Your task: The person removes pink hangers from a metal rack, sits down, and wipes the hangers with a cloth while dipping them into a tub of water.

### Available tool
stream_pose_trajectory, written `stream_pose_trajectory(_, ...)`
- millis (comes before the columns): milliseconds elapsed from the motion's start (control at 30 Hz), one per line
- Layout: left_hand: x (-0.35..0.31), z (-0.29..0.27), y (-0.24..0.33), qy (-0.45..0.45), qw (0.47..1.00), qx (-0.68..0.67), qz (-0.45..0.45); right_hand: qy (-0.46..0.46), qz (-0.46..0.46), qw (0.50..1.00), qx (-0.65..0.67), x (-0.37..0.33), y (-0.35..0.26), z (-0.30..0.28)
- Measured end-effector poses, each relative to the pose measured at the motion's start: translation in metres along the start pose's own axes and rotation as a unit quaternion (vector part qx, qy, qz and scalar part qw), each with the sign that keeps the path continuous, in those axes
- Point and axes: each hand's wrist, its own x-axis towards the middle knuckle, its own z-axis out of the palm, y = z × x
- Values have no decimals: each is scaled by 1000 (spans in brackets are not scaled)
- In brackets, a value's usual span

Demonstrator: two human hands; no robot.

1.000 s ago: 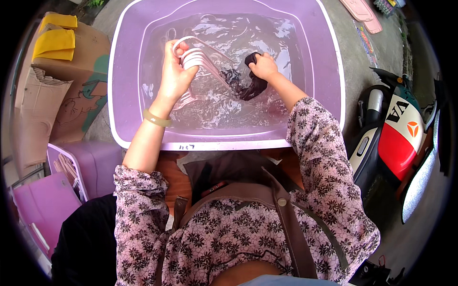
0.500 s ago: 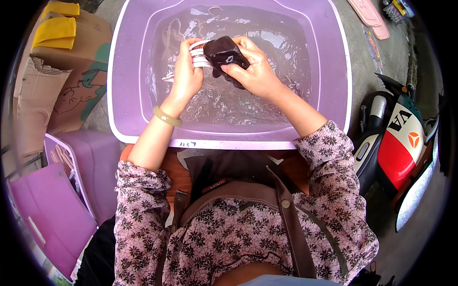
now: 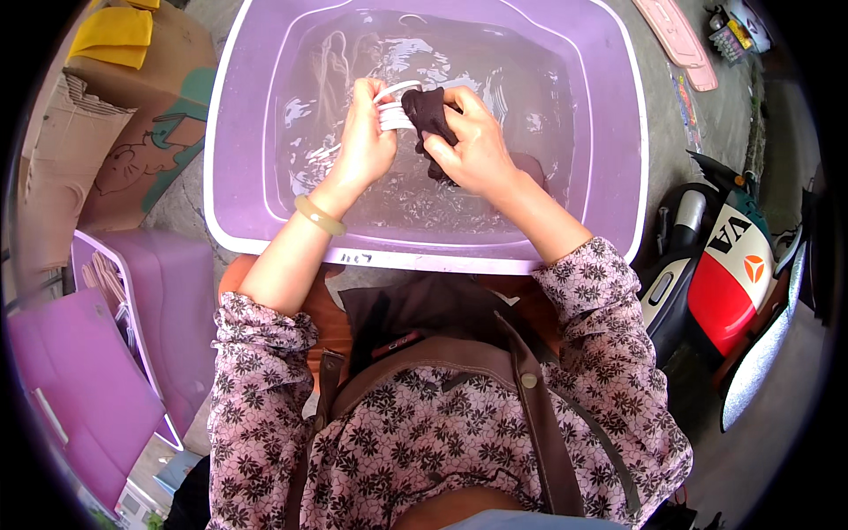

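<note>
Over the water in a large purple tub, my left hand is closed round a bundle of white cord, whose loops stick out to the right. Loose ends of the cord trail to the left of that wrist, by the water. My right hand grips a wet dark brown cloth, bunched between thumb and fingers. The cloth presses against the right end of the white loops and hides part of them. A lower fold of it hangs toward the water.
An open purple storage box with its lid stands at the lower left. Behind it is a cardboard box with a yellow cloth on it. A red-and-white scooter stands at the right. A pink plastic piece lies beyond.
Both hands have shifted slightly right relative to the tub. The cloth looks narrower and hangs lower, and the right fingers have changed their hold on it.
</note>
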Motion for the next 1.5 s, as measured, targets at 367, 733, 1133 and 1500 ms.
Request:
stream_pose_trajectory(367,1,-3,-5,-18,998,-41,-33,-14,-12,1000,7,-10,3,-5)
stream_pose_trajectory(733,0,-3,-9,-75,993,-83,-42,-38,89,982,162,8,3,2)
stream_pose_trajectory(1133,-11,-9,-31,-69,995,-51,-57,-303,272,826,-389,-47,159,27)
stream_pose_trajectory(1500,0,0,-23,79,996,-40,22,5,236,824,515,7,0,-14)
